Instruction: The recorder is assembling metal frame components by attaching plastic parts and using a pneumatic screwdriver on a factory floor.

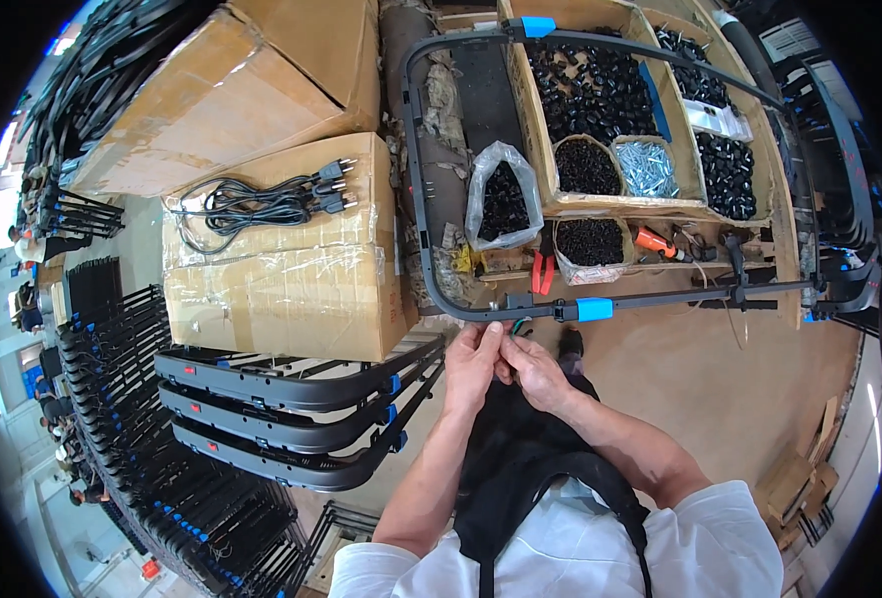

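Observation:
A black tubular frame (423, 214) with rounded corners lies across the workbench, with a blue piece (594, 309) on its near bar and another on the far bar. Just below the near bar, close to its left corner, my two hands meet. My left hand (472, 365) is closed in a pinch, its fingertips by the bar's underside. Close beside it, my right hand (538, 373) has its fingers curled and pressed together. A short dark-green wire end (521, 326) shows above the fingertips. What the fingers hold is mostly hidden.
A wooden parts box (600, 208) holds black plastic pieces and silver screws (646, 169). Near it are a plastic bag (504, 194), red-handled pliers (543, 271) and an orange-black tool (658, 242). Left stand cardboard boxes (282, 289) with power cords (262, 202), and stacked black frames (272, 394).

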Available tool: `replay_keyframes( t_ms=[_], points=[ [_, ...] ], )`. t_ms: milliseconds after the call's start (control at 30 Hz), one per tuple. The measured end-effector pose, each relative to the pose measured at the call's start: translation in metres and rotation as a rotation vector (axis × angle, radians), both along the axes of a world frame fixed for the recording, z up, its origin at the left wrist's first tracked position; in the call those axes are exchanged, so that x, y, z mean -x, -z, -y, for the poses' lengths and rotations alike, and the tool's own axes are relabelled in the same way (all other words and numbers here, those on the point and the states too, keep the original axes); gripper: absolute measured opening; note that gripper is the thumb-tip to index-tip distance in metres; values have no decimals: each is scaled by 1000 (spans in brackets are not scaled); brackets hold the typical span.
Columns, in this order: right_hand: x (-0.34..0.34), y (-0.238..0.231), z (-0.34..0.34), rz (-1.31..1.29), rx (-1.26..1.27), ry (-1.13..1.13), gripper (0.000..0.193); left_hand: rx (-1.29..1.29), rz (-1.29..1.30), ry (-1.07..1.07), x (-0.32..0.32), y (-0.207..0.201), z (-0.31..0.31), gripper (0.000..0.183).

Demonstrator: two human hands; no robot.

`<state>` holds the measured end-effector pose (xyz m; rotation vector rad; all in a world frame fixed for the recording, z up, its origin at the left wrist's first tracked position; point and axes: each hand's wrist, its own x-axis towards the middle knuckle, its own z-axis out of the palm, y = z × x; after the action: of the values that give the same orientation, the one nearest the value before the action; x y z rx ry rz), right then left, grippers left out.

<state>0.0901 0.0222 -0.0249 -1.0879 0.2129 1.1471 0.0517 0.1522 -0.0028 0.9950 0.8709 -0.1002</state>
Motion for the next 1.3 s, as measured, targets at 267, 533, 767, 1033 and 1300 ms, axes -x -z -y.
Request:
replay_keyframes(
  t_ms=[267, 533, 767, 1033, 1300],
  points=[
    [-19, -10, -19, -111, -152, 58, 37, -159, 103, 229, 95, 42, 13, 46],
    [-64, -79, 24, 692, 465, -739, 51, -330, 105, 386, 83, 27, 10, 24],
    [-164, -112, -26, 992, 772, -798, 51, -201, 151, 308, 80, 35, 11, 27],
    [-175, -55, -69, 782, 482, -1171, 55, -258, 165, 277, 79, 27, 15, 28],
    [-191, -8, -65, 376, 205, -597, 29, -464, 33, 310, 95, 31, 25, 31]
  ],
)
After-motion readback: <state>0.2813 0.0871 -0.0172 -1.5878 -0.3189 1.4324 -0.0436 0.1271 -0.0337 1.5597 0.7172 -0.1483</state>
